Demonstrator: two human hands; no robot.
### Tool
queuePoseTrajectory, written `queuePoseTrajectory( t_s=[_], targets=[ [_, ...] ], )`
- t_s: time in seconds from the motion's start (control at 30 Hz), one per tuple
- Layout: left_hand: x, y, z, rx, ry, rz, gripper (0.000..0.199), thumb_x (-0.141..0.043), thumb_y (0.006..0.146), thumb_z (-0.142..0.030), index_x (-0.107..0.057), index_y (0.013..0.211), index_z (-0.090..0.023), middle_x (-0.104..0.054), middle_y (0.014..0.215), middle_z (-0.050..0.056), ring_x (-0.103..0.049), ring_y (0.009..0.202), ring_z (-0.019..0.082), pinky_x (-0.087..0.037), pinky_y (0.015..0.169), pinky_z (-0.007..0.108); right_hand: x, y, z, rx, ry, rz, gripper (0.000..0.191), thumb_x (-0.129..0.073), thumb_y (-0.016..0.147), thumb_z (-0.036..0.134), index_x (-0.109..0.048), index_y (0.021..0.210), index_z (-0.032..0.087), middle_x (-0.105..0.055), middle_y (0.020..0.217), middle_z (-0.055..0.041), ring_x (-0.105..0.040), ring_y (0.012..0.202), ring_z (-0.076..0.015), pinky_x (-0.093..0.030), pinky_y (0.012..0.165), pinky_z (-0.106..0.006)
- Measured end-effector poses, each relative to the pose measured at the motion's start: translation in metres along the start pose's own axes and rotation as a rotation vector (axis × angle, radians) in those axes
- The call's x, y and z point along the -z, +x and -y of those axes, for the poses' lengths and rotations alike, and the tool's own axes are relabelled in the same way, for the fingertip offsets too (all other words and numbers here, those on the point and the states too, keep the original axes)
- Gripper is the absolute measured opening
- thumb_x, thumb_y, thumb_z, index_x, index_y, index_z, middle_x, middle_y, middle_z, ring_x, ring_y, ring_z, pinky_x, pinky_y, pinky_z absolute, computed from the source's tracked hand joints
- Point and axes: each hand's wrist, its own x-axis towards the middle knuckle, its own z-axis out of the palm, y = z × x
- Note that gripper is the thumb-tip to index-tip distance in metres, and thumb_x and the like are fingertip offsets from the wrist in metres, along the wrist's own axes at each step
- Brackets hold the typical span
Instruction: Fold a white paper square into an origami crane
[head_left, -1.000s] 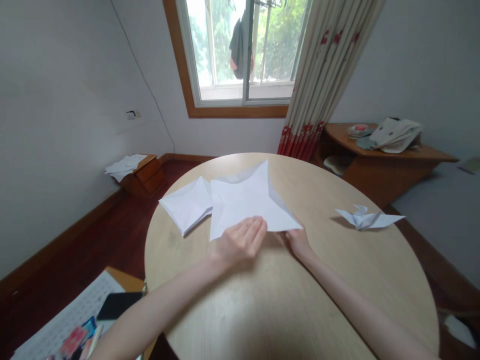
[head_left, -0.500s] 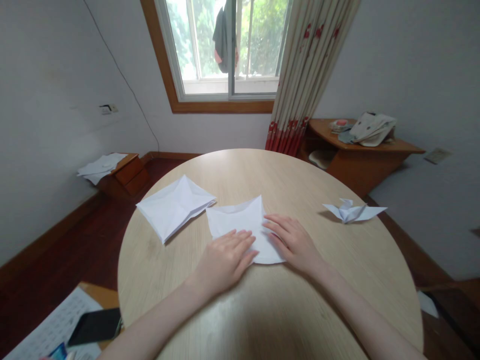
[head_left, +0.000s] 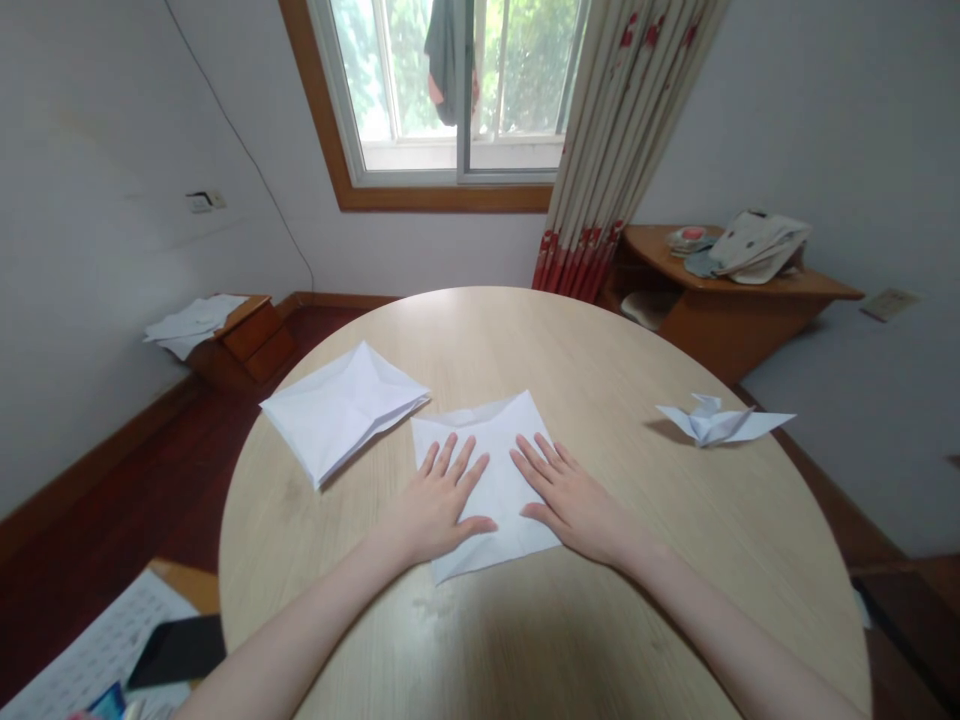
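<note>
A white sheet of paper (head_left: pixel 501 500) lies on the round table before me, its far edge slightly lifted and creased. My left hand (head_left: pixel 442 505) rests flat on the sheet's left side with the fingers spread. On the right side my right hand (head_left: pixel 570 500) presses down the same way, fingers apart and pointing away from me. Both thumbs point inward, with bare paper between them. Left of the sheet sits a stack of folded white paper (head_left: pixel 345 410). Toward the table's right edge stands a folded paper crane (head_left: pixel 716 420).
The round wooden table (head_left: pixel 510 335) fills the middle of the view. At lower left, a black phone (head_left: pixel 178 650) lies on printed paper (head_left: pixel 94 640). A corner desk (head_left: pixel 757 310) with a cloth bag (head_left: pixel 765 245) stands at back right, and a small cabinet (head_left: pixel 259 340) at back left.
My hands have moved apart and flattened with fingers spread. The sheet's near edge now reaches closer to me, showing a corner at lower left. The view has shifted slightly.
</note>
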Motion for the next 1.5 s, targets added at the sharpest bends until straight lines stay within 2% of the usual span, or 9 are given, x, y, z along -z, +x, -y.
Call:
queuePoseTrajectory(
  t_s=[0.23, 0.4, 0.7, 0.83, 0.93, 1.03, 1.17, 1.3, 1.5],
  targets=[
    [0.001, 0.001, -0.005, -0.007, -0.022, 0.073, 0.085, -0.028, 0.088, -0.071, -0.018, 0.15, -0.013, -0.01, 0.157, 0.017, -0.001, 0.145, 0.034, -0.015, 0.116, 0.053, 0.001, -0.013, -0.003, -0.068, -0.025, 0.065, 0.067, -0.043, 0.092, 0.055, -0.022, 0.15, 0.028, -0.022, 0.156, -0.0087, -0.016, 0.143, -0.0316, -0.03, 0.11, -0.058],
    [0.001, 0.004, 0.001, 0.061, -0.008, 0.089, 0.081, -0.024, 0.09, -0.069, -0.022, 0.15, -0.014, -0.012, 0.157, 0.017, -0.008, 0.145, 0.031, -0.018, 0.116, 0.047, 0.012, -0.023, 0.006, -0.178, -0.099, 0.195, 0.068, -0.034, 0.093, 0.06, -0.03, 0.148, 0.021, -0.025, 0.155, -0.012, -0.018, 0.143, -0.0336, -0.028, 0.111, -0.057],
    [-0.005, 0.002, 0.006, 0.026, 0.055, -0.003, 0.058, -0.022, 0.1, -0.05, -0.024, 0.149, -0.018, -0.018, 0.156, 0.013, -0.013, 0.145, 0.025, -0.013, 0.117, 0.052, 0.021, -0.027, 0.031, -0.204, -0.215, 0.181, 0.067, -0.053, 0.087, 0.047, -0.044, 0.14, 0.006, -0.034, 0.148, -0.0247, -0.026, 0.137, -0.0444, -0.025, 0.109, -0.064],
    [-0.003, 0.002, 0.007, -0.005, 0.061, -0.003, 0.058, -0.022, 0.1, -0.048, -0.025, 0.148, -0.016, -0.019, 0.156, 0.013, -0.015, 0.145, 0.026, -0.014, 0.116, 0.054, 0.033, -0.02, 0.034, -0.083, -0.119, 0.182, 0.063, -0.053, 0.086, 0.029, -0.038, 0.142, 0.005, -0.028, 0.152, -0.0205, -0.018, 0.143, -0.0344, -0.017, 0.115, -0.058],
    [-0.004, 0.003, 0.006, -0.023, 0.057, -0.035, 0.058, -0.025, 0.1, -0.048, -0.028, 0.147, -0.014, -0.022, 0.155, 0.014, -0.016, 0.145, 0.025, -0.015, 0.117, 0.052, 0.039, -0.016, 0.033, -0.055, 0.006, 0.266, 0.063, -0.05, 0.086, 0.021, -0.033, 0.146, 0.008, -0.023, 0.155, -0.0161, -0.016, 0.144, -0.0275, -0.022, 0.116, -0.049],
    [-0.004, 0.006, 0.007, -0.038, 0.037, -0.07, 0.058, -0.029, 0.1, -0.046, -0.031, 0.145, -0.01, -0.028, 0.152, 0.016, -0.02, 0.144, 0.024, -0.02, 0.117, 0.047, 0.041, -0.012, 0.032, -0.068, 0.114, 0.361, 0.065, -0.05, 0.089, 0.026, -0.028, 0.149, 0.013, -0.017, 0.157, -0.0122, -0.011, 0.145, -0.0244, -0.022, 0.117, -0.046],
    [0.0, 0.006, 0.01, -0.02, 0.0, -0.078, 0.053, -0.039, 0.098, -0.035, -0.035, 0.141, -0.003, -0.031, 0.151, 0.019, -0.026, 0.142, 0.025, -0.028, 0.116, 0.042, 0.038, -0.012, 0.032, -0.123, 0.136, 0.431, 0.078, -0.055, 0.087, 0.044, -0.019, 0.151, 0.016, -0.011, 0.158, -0.0103, -0.002, 0.145, -0.0268, -0.013, 0.117, -0.053],
    [0.015, -0.002, 0.011, -0.019, -0.083, -0.037, 0.046, -0.043, 0.094, -0.015, -0.041, 0.139, -0.007, -0.036, 0.148, 0.016, -0.034, 0.138, 0.022, -0.035, 0.113, 0.037, 0.031, -0.017, 0.031, -0.176, 0.073, 0.39, 0.082, -0.053, 0.088, 0.05, -0.013, 0.152, 0.018, -0.008, 0.158, -0.0106, 0.003, 0.145, -0.0289, -0.014, 0.116, -0.056],
    [0.038, -0.011, 0.001, -0.016, -0.194, 0.16, 0.058, -0.037, 0.081, 0.005, -0.049, 0.134, -0.017, -0.043, 0.145, 0.009, -0.043, 0.133, 0.019, -0.042, 0.107, 0.034, 0.031, -0.019, 0.032, -0.254, 0.008, 0.395, 0.079, -0.051, 0.088, 0.054, -0.016, 0.151, 0.023, -0.007, 0.158, -0.0127, 0.002, 0.143, -0.033, -0.015, 0.114, -0.058]
  ],
)
